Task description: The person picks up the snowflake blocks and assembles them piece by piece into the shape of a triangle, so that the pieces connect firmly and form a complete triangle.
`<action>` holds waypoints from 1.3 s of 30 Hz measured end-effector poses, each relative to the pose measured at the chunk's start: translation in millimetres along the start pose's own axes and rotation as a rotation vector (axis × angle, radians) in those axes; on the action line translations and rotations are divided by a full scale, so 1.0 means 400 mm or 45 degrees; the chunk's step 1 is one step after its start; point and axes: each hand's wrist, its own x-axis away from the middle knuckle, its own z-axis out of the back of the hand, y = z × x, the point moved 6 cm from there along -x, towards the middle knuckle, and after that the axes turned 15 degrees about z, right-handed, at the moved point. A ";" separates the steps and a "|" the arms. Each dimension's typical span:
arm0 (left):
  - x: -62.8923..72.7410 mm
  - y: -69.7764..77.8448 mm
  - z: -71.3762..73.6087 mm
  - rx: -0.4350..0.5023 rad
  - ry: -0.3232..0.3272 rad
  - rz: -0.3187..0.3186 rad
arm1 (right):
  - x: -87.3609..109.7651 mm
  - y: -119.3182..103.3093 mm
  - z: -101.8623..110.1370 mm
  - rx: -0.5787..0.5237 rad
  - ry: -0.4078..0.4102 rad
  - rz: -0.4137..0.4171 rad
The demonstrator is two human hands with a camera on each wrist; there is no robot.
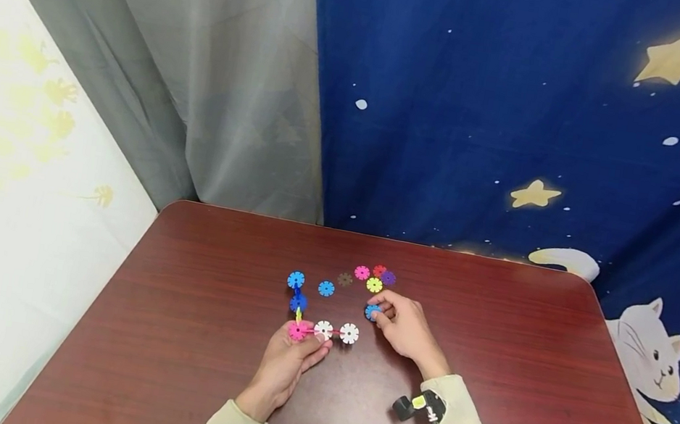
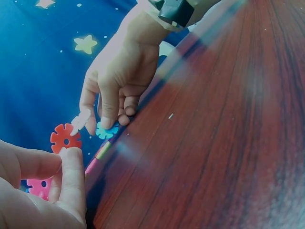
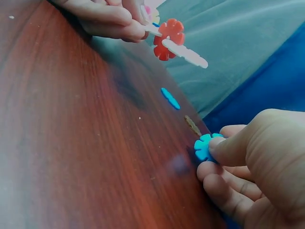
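My left hand holds a bent chain of notched plastic snowflake discs, its thumb and finger pinching a white disc. A pink disc sits at the chain's corner. From there blue discs run toward the far side, with a light blue one at that end. A red disc, slotted crosswise, joins the pinched disc to the white end disc. Apart from the chain, my right hand pinches a single light blue disc between thumb and fingers, low over the table.
Loose discs lie on the brown table beyond the hands: blue, brown, pink, yellow, red and purple. A grey curtain and a blue star-patterned curtain hang behind the far edge.
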 end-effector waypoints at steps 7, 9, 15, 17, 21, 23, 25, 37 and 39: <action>-0.002 -0.002 0.000 -0.001 0.000 0.003 | 0.021 -0.009 -0.003 -0.023 0.038 0.016; -0.002 -0.003 0.000 0.000 0.000 0.004 | 0.026 -0.012 -0.005 -0.017 0.041 0.010; -0.004 -0.004 0.002 0.010 -0.005 0.002 | 0.042 -0.014 -0.013 -0.057 0.042 -0.045; -0.002 -0.004 0.002 0.014 -0.006 -0.002 | 0.047 -0.016 -0.016 -0.110 0.046 -0.059; 0.001 -0.004 0.002 0.021 -0.006 -0.008 | 0.054 -0.024 -0.021 -0.211 0.060 -0.064; 0.003 -0.003 0.001 0.019 -0.005 -0.008 | 0.056 -0.027 -0.023 -0.247 0.068 -0.062; 0.005 -0.002 0.001 0.018 -0.001 -0.003 | 0.058 -0.030 -0.025 -0.260 0.073 -0.060; 0.005 0.000 0.002 0.027 0.013 -0.029 | 0.070 -0.046 -0.026 -0.304 0.086 -0.021; 0.004 0.001 0.002 0.040 0.017 -0.036 | 0.074 -0.054 -0.026 -0.309 0.077 -0.008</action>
